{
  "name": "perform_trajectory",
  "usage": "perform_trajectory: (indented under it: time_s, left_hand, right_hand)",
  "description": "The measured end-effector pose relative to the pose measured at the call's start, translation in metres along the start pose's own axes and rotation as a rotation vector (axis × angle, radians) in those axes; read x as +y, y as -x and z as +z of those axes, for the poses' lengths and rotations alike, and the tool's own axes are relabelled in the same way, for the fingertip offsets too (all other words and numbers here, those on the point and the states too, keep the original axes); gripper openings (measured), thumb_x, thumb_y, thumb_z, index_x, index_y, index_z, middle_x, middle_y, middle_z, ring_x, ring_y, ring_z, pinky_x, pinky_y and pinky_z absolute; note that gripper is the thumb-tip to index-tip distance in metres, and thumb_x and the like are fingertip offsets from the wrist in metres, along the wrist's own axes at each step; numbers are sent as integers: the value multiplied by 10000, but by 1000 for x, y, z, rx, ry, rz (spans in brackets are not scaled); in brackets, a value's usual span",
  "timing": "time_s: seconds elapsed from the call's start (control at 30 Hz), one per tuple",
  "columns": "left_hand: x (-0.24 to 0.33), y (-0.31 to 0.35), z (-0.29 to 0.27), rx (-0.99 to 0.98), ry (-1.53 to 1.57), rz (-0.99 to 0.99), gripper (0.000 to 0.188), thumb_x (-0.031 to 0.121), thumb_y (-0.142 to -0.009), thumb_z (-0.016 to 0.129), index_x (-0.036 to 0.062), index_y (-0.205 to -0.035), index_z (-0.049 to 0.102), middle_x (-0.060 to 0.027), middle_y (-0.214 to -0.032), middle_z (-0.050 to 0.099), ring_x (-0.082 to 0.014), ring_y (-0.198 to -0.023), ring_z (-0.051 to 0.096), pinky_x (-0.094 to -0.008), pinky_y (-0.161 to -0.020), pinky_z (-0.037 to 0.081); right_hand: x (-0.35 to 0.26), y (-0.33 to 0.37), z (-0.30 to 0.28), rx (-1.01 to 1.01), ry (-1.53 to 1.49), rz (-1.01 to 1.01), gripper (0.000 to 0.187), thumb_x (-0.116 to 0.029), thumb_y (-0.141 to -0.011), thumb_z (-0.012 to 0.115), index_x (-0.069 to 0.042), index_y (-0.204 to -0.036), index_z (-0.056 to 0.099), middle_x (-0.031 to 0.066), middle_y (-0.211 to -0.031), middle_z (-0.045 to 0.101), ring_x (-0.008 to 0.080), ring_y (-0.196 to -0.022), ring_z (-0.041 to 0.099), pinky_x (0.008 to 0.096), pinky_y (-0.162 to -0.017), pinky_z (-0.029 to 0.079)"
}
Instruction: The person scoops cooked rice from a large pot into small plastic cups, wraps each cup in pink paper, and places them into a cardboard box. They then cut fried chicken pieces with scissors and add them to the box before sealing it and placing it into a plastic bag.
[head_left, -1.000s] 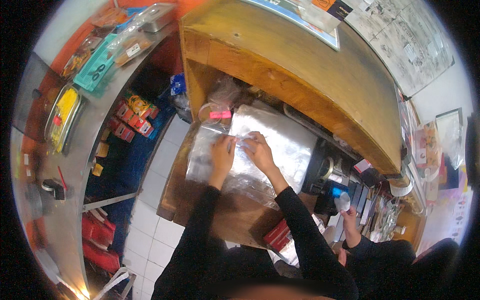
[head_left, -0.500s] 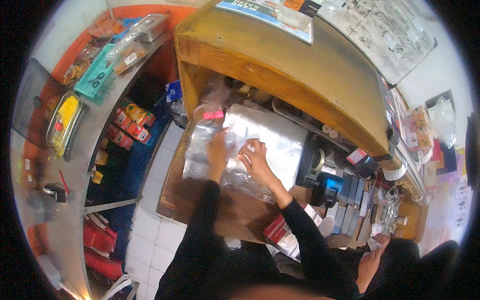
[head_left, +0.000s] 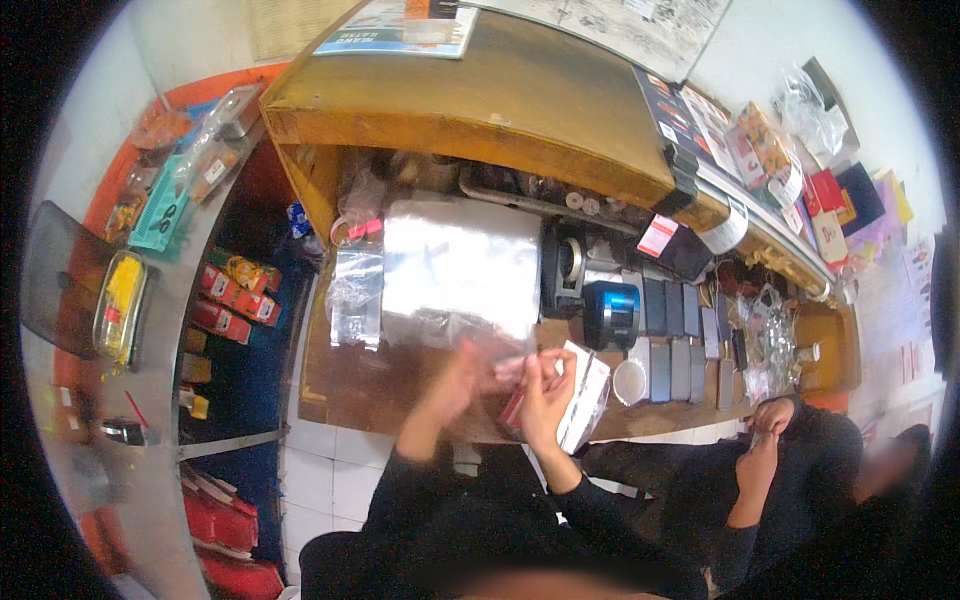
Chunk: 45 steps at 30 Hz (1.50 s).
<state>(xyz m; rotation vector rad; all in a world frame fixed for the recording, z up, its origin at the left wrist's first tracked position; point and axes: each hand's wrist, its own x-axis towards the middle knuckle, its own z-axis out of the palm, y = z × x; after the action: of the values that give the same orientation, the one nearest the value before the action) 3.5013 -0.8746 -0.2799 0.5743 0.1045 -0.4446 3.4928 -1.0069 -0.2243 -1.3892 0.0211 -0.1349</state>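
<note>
My two hands are close together above the front edge of the wooden counter (head_left: pixel 345 390). My right hand (head_left: pixel 548 395) has thumb and fingers pinched on a small pale, partly see-through piece (head_left: pixel 508 370), too blurred to name. My left hand (head_left: pixel 448 385) is beside it, smeared by motion, so its grip does not show. Beyond them lies a shiny stack of clear plastic sheets or bags (head_left: pixel 460 265), with a smaller pile of clear bags (head_left: pixel 357 300) to its left. Below my right hand a white-and-red box (head_left: pixel 585 400) stands at the counter edge.
A blue-and-black device (head_left: pixel 611 315) and rows of dark flat cases (head_left: pixel 680 305) occupy the counter's right. A white round container (head_left: pixel 630 380) stands near them. Another person's hands (head_left: pixel 765 440) are at the right. Overhead is a wooden shelf (head_left: pixel 470 100); a metal table (head_left: pixel 165 350) runs along the left.
Both hands have drawn back off the plastic stack toward me and come together near the counter edge. My view has shifted, and the other person's hands are now together.
</note>
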Motion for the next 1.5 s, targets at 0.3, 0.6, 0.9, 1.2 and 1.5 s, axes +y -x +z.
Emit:
perform_trajectory:
  time_s: [0.3, 0.6, 0.9, 1.2, 1.5]
  left_hand:
    - [36, 9, 71, 109, -814, 514, 153, 95, -906, 603, -20, -1003, 629, -90, -960, 669, -143, -852, 643, -258, -747, 518]
    - [-46, 28, 101, 174, -1090, 960, 317, 206, -917, 609, 27, -677, 503, -16, -662, 493, -128, -590, 438, -324, -548, 352]
    - [-47, 18, 101, 307, -577, 570, 462, 381, -986, 463, 100, -619, 460, 78, -614, 348, -46, -580, 333, -266, -513, 255]
    - [-71, 9, 54, 567, -1506, 1062, 348, 344, -979, 493, 36, -844, 584, -18, -711, 488, -125, -642, 440, -305, -549, 338]
    - [-48, 6, 36, 270, -1037, 509, 305, 137, -929, 547, 66, -1224, 583, -66, -1054, 529, -126, -901, 496, -273, -733, 448]
  right_hand:
    - [-33, 30, -54, -459, 134, 49, 495, -190, -904, 627, -42, -1318, 399, 118, -1255, 519, 184, -1108, 539, 347, -976, 389]
    - [-7, 25, -28, -63, 178, -594, 161, -165, -910, 574, -43, -830, 640, 49, -628, 561, 157, -550, 526, 291, -492, 393]
    - [-14, 12, -43, -42, 636, -1030, 57, -176, -760, 677, -152, -805, 651, 20, -609, 583, 185, -447, 540, 330, -416, 416]
    - [-9, 9, -51, -97, 899, -950, 136, -150, -760, 709, -115, -882, 660, 76, -632, 591, 214, -519, 586, 338, -461, 437]
    - [-36, 23, -27, -604, 1373, -639, 95, -174, -760, 677, -128, -834, 640, 49, -675, 627, 195, -510, 582, 342, -477, 465]
